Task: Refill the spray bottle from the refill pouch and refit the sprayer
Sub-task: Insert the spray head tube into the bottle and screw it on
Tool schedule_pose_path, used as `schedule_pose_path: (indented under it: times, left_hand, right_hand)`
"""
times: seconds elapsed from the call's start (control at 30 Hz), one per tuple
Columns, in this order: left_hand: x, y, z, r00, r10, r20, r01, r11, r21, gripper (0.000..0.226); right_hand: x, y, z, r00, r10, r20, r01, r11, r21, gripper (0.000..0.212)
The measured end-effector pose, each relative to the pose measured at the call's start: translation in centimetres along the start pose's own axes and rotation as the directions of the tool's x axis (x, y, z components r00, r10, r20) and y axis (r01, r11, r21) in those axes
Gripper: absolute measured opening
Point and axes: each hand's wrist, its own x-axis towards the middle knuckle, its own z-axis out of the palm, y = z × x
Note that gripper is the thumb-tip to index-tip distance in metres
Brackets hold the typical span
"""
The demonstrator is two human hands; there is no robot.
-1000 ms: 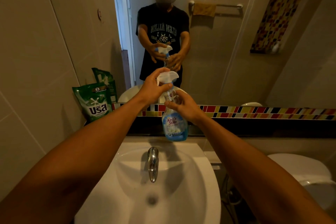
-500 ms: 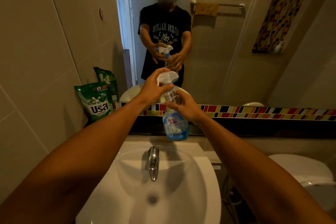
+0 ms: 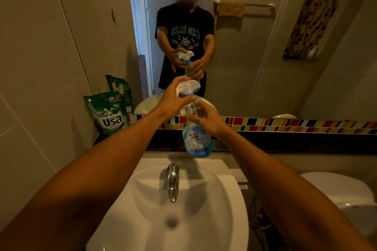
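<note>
Both arms reach forward over the white sink (image 3: pixel 204 230). Spray bottle (image 3: pixel 196 142) stands upright on the dark ledge behind the basin, just past the chrome tap (image 3: pixel 173 181); blue label on its lower half, clear upper half.

Left hand (image 3: pixel 173 101) is closed around the white sprayer (image 3: pixel 188 87) at the top of the bottle, fingers wrapped over the head, thumb pointing toward the right hand. Sprayer sits on the bottle neck; whether it is threaded tight cannot be told.

Right hand (image 3: pixel 206 118), just below and to the right of the left hand, grips the bottle's clear shoulder, thumb across the front, fingers behind. The two hands are near each other, almost touching.

Green refill pouch (image 3: pixel 110 114) stands well to the left of the left hand, propped against the tiled wall at the end of the ledge, upright, untouched by either hand. Its top looks sealed, but that is hard to tell.

Mirror (image 3: pixel 244 47) beyond the hands shows the same grip from the front. Toilet (image 3: pixel 336 189) sits low to the right of the right arm.
</note>
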Motion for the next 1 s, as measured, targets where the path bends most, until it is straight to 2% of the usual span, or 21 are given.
schedule_pose_path:
  times: [0.37,0.6,0.7,1.0]
  left_hand:
    - [-0.1,0.5,-0.4,0.999,-0.020,0.027,0.020,1.000,0.005,0.058]
    - [-0.2,0.5,0.4,0.996,0.018,-0.085,-0.016,0.999,0.030,0.061]
    - [0.0,0.3,0.2,0.995,0.038,-0.092,-0.034,0.998,0.047,0.059]
    - [0.5,0.3,-0.6,0.999,0.034,-0.001,-0.034,0.999,0.018,0.057]
  right_hand:
    - [-0.1,0.3,0.0,1.000,0.019,-0.006,-0.019,1.000,0.001,0.041]
    - [0.1,-0.5,0.4,1.000,-0.027,-0.008,0.027,0.999,-0.047,0.048]
    - [0.1,-0.5,0.4,1.000,-0.017,-0.017,0.016,0.999,-0.042,0.050]
    - [0.2,-0.1,-0.5,0.997,0.068,0.045,-0.072,0.994,0.083,0.056]
